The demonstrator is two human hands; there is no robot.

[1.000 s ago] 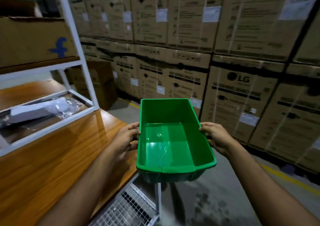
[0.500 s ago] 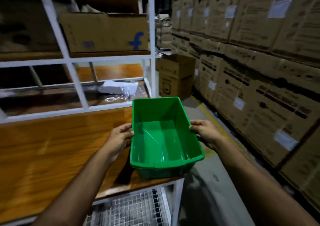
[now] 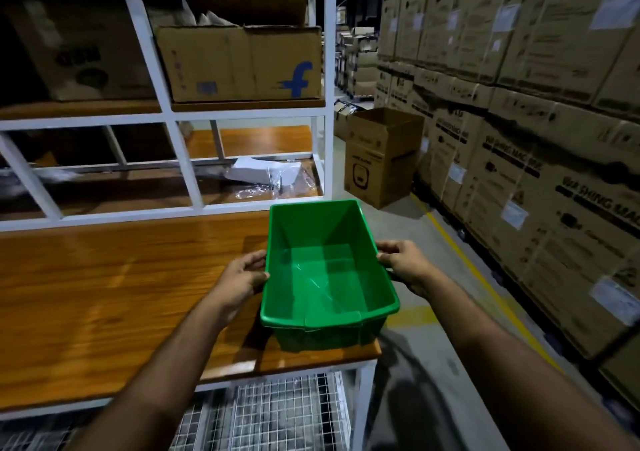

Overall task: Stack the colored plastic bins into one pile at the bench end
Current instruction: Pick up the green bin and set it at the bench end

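We hold the empty green bin (image 3: pixel 329 270) at the right end of the wooden bench (image 3: pixel 121 277); left hand (image 3: pixel 242 277) and right hand (image 3: pixel 403 265) each grip a long-side rim

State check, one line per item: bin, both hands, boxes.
green bin: upright, empty, held over the bench end corner
left hand: gripping bin's left rim
right hand: gripping bin's right rim
shelf box: top flaps open
floor carton: top open
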